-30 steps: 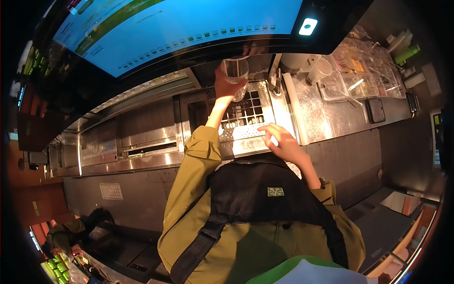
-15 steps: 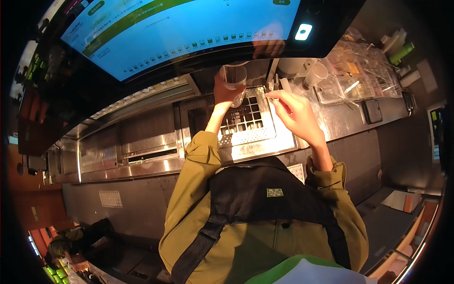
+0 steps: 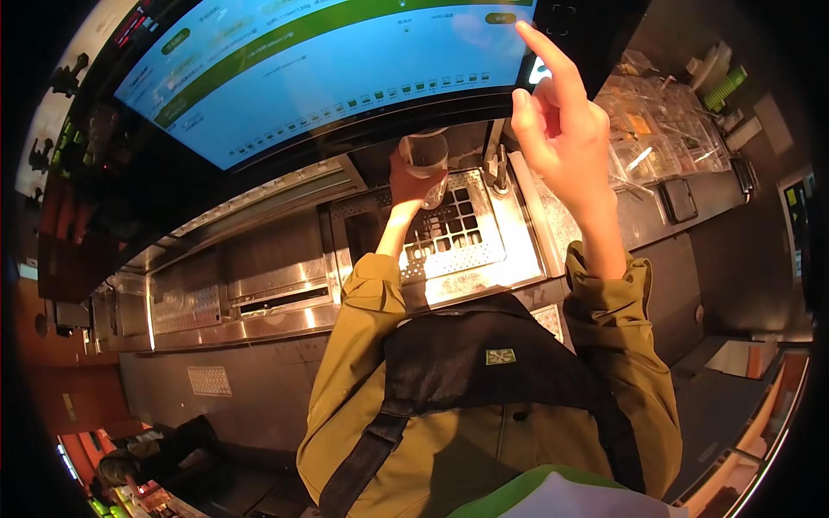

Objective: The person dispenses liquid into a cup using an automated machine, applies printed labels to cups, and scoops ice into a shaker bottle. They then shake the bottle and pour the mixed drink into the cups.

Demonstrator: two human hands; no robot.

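My left hand (image 3: pixel 408 183) is wrapped round a clear plastic cup (image 3: pixel 429 154), which it holds above the metal drain grate (image 3: pixel 484 250) in the counter. The cup looks see-through, and part of its upper end lies close under the screen's lower edge. My right hand (image 3: pixel 574 142) is raised in front of the touchscreen (image 3: pixel 345 65), index finger stretched toward a green button (image 3: pixel 501 17) at its right side. Thumb and index finger stand apart, the other fingers are curled, and nothing is held. Whether the fingertip touches the glass I cannot tell.
A small metal tap-like fitting (image 3: pixel 500 168) stands right of the grate. Farther right are clear containers (image 3: pixel 665 129) with several compartments and a dark rectangular object (image 3: pixel 678 200) on the counter. A recessed steel basin (image 3: pixel 268 246) lies to the left. Another person (image 3: pixel 164 449) shows at lower left.
My right hand has risen from beside the grate to the touchscreen, its index finger now extended. The left hand keeps hold of the cup in nearly the same place.
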